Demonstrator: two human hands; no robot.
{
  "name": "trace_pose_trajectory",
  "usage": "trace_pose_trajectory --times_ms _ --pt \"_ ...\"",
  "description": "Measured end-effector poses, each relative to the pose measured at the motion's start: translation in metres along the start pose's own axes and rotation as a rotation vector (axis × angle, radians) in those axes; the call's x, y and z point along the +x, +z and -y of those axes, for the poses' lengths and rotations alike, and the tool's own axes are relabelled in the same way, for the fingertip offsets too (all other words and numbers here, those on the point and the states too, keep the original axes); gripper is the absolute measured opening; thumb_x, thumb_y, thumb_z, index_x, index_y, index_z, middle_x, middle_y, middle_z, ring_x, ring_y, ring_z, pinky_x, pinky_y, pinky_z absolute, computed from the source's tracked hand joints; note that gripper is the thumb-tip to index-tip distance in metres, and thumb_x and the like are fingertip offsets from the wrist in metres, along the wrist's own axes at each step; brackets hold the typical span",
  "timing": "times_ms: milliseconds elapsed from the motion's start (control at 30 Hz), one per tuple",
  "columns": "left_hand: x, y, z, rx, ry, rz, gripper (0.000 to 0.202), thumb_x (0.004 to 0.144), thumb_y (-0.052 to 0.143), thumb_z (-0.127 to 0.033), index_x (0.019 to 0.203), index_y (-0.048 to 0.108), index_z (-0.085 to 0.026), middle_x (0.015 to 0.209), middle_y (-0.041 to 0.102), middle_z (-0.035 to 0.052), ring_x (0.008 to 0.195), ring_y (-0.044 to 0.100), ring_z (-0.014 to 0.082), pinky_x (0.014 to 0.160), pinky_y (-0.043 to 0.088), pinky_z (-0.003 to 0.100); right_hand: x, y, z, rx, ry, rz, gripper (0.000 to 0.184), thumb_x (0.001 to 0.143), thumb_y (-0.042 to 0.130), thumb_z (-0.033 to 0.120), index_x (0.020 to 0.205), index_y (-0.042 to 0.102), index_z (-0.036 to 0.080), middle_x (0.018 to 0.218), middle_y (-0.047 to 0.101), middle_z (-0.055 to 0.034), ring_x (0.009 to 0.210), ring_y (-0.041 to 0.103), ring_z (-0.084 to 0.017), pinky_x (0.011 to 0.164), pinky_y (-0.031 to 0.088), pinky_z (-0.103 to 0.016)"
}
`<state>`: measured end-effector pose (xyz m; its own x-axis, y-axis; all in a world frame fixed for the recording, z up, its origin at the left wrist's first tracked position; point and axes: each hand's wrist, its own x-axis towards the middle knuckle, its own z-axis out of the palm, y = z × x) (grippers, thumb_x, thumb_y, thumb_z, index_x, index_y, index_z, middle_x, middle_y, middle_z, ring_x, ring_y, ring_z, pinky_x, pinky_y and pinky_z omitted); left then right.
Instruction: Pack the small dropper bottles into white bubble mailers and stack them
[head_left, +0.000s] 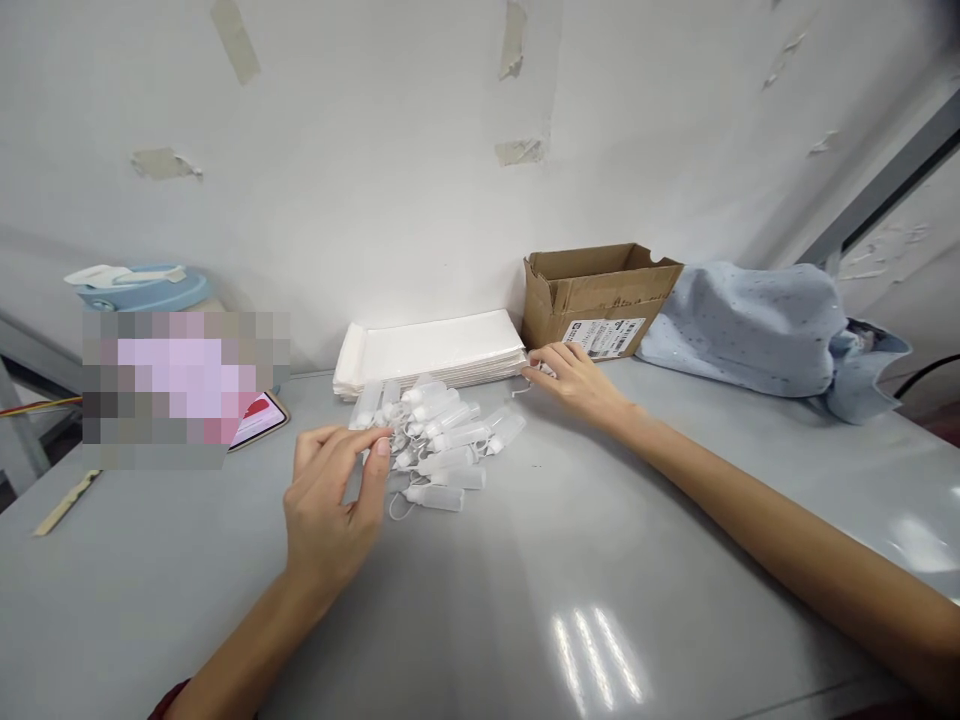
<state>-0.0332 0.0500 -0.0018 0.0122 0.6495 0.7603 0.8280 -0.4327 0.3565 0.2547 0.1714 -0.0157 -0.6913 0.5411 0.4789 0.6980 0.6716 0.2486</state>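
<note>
Small translucent dropper bottles (448,460) with looped cap straps lie in a loose heap on the grey table. At the heap's left edge is my left hand (334,490), thumb and index fingertips pinched together; what lies between them I cannot make out. My right hand (574,385) reaches to the right end of a stack of white padded envelopes (442,345), in front of a cardboard box. Its fingers are closed around a small dropper bottle (546,369), mostly hidden by them, with a thin strap sticking out to the left.
An open cardboard box (600,300) with a label stands against the wall. Right of it lies bunched light-blue fabric (742,325). On the left are a blue container (142,290), a phone (259,420) beside a blurred-out area, and a flat yellowish strip (67,503).
</note>
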Motion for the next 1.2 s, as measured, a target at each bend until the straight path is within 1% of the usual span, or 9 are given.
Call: trace_pose_trajectory --times_ms 167,267,367,400,500,567,733,867,1200 --pt "-0.002 -0.001 -0.004 -0.014 0.094 -0.005 0.012 0.087 0.053 -0.017 0.089 0.064 -0.019 0.072 0.063 0.0028 0.080 0.052 0.0200 0.072 0.045 0.033 -0.003 -0.024 0.030 0.196 0.094 -0.036 0.023 0.092 0.035 0.008 0.103 0.055 0.012 0.105 0.061 -0.0184 0.110 0.048 -0.030 0.085 0.037 -0.043" --pt "-0.006 -0.003 -0.010 -0.072 0.152 0.029 0.012 0.085 0.054 -0.012 0.091 0.063 -0.017 0.072 0.063 0.0032 0.079 0.051 0.0197 0.072 0.045 0.033 -0.013 -0.051 0.056 0.339 0.150 -0.010 0.021 0.096 0.034 0.017 0.101 0.053 0.014 0.091 0.064 -0.0132 0.090 0.057 -0.025 0.078 0.042 -0.040" --pt "-0.011 -0.004 -0.021 -0.171 0.236 0.095 0.019 0.082 0.056 -0.006 0.097 0.061 -0.017 0.075 0.064 0.0031 0.076 0.050 0.0191 0.071 0.044 0.033 -0.023 -0.080 0.078 0.477 0.252 0.031 0.027 0.100 0.025 0.019 0.106 0.051 0.017 0.072 0.058 -0.0021 0.065 0.056 -0.014 0.062 0.045 -0.026" --pt "-0.013 -0.004 -0.025 -0.202 0.258 0.125 0.022 0.082 0.056 -0.005 0.099 0.060 -0.017 0.077 0.065 0.0032 0.076 0.050 0.0191 0.072 0.044 0.034 -0.025 -0.088 0.084 0.551 0.295 0.066 0.029 0.101 0.023 0.020 0.107 0.051 0.017 0.066 0.053 0.0016 0.058 0.053 -0.012 0.056 0.043 -0.023" --pt "-0.018 -0.005 -0.036 -0.275 0.291 0.230 0.027 0.083 0.056 -0.005 0.107 0.057 -0.015 0.081 0.065 0.0048 0.081 0.051 0.0202 0.074 0.044 0.035 -0.026 -0.102 0.098 1.085 0.503 0.237 0.029 0.101 0.029 0.030 0.105 0.055 0.018 0.062 0.043 0.0050 0.054 0.045 -0.010 0.051 0.038 -0.020" --pt "-0.021 -0.005 -0.041 -0.303 0.297 0.290 0.028 0.084 0.056 -0.008 0.111 0.055 -0.013 0.082 0.064 0.0061 0.082 0.051 0.0210 0.075 0.044 0.036 -0.025 -0.105 0.106 1.234 0.544 0.293 0.029 0.100 0.035 0.032 0.097 0.059 0.016 0.062 0.042 0.0048 0.055 0.043 -0.010 0.052 0.036 -0.021" --pt "-0.027 -0.004 -0.047 -0.334 0.330 0.341 0.024 0.085 0.058 -0.012 0.108 0.055 -0.012 0.083 0.064 0.0068 0.082 0.049 0.0214 0.073 0.043 0.036 -0.028 -0.100 0.119 1.165 0.479 0.343 0.026 0.096 0.042 0.027 0.087 0.064 0.015 0.065 0.053 0.0028 0.058 0.045 -0.009 0.057 0.036 -0.021" --pt "-0.031 -0.002 -0.047 -0.315 0.321 0.381 0.011 0.087 0.054 -0.011 0.097 0.057 -0.015 0.079 0.064 0.0050 0.082 0.048 0.0210 0.073 0.041 0.036 -0.031 -0.098 0.120 1.158 0.476 0.356 0.026 0.095 0.042 0.027 0.085 0.063 0.015 0.061 0.049 0.0042 0.054 0.041 -0.009 0.053 0.034 -0.021" --pt "-0.030 -0.002 -0.047 -0.347 0.380 0.455 0.011 0.085 0.054 -0.004 0.089 0.057 -0.014 0.075 0.063 0.0043 0.078 0.047 0.0190 0.072 0.042 0.034 -0.030 -0.100 0.120 1.245 0.571 0.426 0.028 0.094 0.044 0.029 0.074 0.059 0.017 0.057 0.045 0.0057 0.051 0.037 -0.008 0.048 0.030 -0.020"
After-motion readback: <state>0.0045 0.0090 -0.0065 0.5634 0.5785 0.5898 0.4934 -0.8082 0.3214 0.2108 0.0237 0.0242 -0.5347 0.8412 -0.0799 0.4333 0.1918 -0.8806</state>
